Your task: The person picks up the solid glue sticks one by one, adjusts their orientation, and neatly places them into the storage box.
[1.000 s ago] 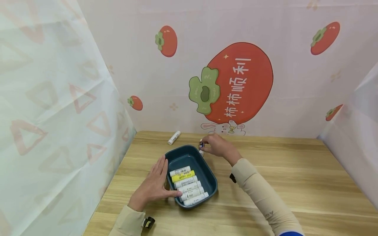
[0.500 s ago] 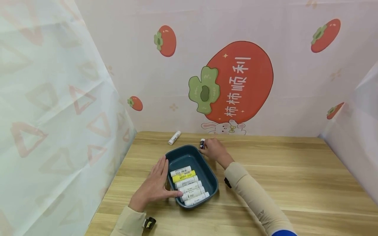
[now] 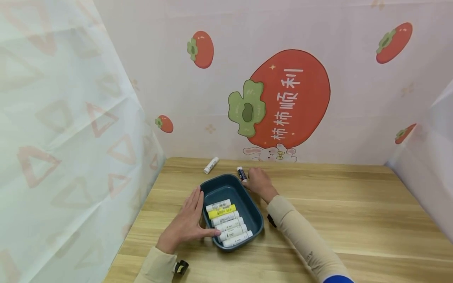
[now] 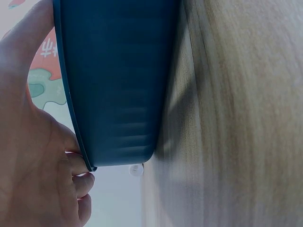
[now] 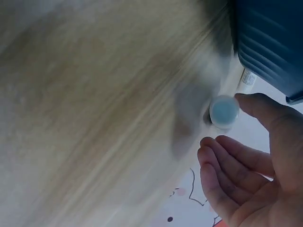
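A dark teal plastic box (image 3: pixel 255 204) stands on the table with several white glue sticks (image 3: pixel 231 224) and a yellow glue stick (image 3: pixel 222 211) lying in a row inside. My left hand (image 3: pixel 189 222) rests on its left rim, fingers extended along the side and thumb reaching over the rim. A blue-and-white glue stick (image 3: pixel 242 174) lies behind the box's far right corner. My right hand (image 3: pixel 260 182) is just to its right; in the right wrist view the thumb touches the round end of the glue stick (image 5: pixel 224 112), while the other fingers sit apart from it, loosely bent.
One white glue stick (image 3: pixel 211 165) lies near the back edge of the wooden table (image 3: pixel 336 208), left of the blue one. A printed cloth backdrop (image 3: pixel 198 90) rises directly behind the table, and another cloth (image 3: pixel 70 157) hangs along the left.
My right hand has shifted slightly downward and the blue-and-white glue stick has swung from near upright in view to a slant, its far end leftward. The left hand and box keep their place.
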The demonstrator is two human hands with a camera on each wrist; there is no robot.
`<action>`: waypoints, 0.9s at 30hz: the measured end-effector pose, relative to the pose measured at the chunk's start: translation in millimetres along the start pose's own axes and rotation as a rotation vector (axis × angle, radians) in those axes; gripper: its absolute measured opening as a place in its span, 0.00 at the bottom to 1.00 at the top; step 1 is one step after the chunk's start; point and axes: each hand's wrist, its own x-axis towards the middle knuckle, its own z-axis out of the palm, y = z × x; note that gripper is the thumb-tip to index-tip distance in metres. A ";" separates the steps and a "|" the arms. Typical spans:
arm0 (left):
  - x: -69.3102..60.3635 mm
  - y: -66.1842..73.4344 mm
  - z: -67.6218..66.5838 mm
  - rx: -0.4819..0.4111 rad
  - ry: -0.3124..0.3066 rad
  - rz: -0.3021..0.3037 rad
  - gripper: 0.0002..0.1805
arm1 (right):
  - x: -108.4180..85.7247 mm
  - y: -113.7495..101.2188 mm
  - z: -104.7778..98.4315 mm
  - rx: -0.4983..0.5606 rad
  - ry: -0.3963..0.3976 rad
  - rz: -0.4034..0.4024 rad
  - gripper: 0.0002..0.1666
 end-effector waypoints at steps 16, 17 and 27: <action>-0.3 0.6 -3.9 -0.005 0.007 0.027 0.77 | -6.9 28.7 -11.1 0.016 -0.014 -0.053 0.05; 0.0 0.6 -5.1 -0.013 0.004 0.026 0.76 | -8.8 29.9 -14.0 0.016 -0.010 -0.066 0.06; 3.7 4.1 -30.3 -0.019 -0.010 0.082 0.67 | -36.9 36.0 -55.0 0.064 0.022 -0.151 0.05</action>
